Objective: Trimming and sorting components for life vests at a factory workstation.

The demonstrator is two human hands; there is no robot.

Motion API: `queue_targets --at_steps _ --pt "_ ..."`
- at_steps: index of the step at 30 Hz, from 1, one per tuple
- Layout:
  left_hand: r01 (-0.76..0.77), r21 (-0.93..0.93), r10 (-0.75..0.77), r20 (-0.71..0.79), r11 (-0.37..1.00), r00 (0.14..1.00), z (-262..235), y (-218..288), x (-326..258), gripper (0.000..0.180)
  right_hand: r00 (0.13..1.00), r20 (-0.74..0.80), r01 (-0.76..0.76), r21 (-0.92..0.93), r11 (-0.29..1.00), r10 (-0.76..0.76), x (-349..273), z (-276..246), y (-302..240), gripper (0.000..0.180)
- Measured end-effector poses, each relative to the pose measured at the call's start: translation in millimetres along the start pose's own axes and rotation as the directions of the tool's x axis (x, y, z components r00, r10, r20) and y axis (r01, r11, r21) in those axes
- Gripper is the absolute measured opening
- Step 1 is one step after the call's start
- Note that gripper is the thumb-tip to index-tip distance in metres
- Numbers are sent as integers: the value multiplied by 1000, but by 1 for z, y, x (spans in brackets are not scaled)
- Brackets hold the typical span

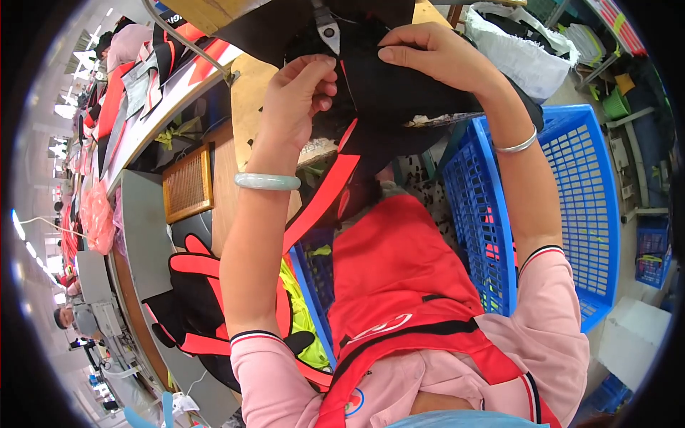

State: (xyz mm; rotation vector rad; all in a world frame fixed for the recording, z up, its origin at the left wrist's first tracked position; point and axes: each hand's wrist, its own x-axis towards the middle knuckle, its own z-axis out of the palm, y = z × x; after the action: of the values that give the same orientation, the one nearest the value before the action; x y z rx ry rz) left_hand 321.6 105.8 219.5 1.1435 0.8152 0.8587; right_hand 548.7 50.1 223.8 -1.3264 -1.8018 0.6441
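Observation:
Black fabric (pixel 407 93) with a red edge lies across the worktop under a metal sewing machine foot (pixel 329 34). To the left of the foot is my left hand (pixel 303 89), its thumb and fingertips pinched together; whatever is between them is too small to make out. My right hand (pixel 428 53) rests on the fabric right of the foot, thumb and forefinger closing on a fold of it. A red strip (pixel 325 196) hangs from the fabric's near edge toward my lap.
Blue plastic baskets (pixel 581 207) stand by my right side. Black and red pieces (pixel 196 285) are heaped at my left. Beyond them a long table (pixel 146 118) carries more cut pieces. A white sack (pixel 524 50) sits at the far right. A red apron (pixel 399 264) covers my lap.

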Motion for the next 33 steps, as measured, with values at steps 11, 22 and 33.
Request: queue_targets --at_steps 11,22,33 --pt "31 -288 -40 -25 957 999 7 -8 0 10 998 -54 -22 -135 991 15 -2 -3 -5 32" --pt "6 505 -178 293 863 939 -80 -68 -90 42 998 47 -32 -14 999 33 -67 -7 -30 24" --pt "585 539 -783 277 606 556 -98 -246 -209 51 964 256 63 75 995 -80 -175 -1 -98 14"
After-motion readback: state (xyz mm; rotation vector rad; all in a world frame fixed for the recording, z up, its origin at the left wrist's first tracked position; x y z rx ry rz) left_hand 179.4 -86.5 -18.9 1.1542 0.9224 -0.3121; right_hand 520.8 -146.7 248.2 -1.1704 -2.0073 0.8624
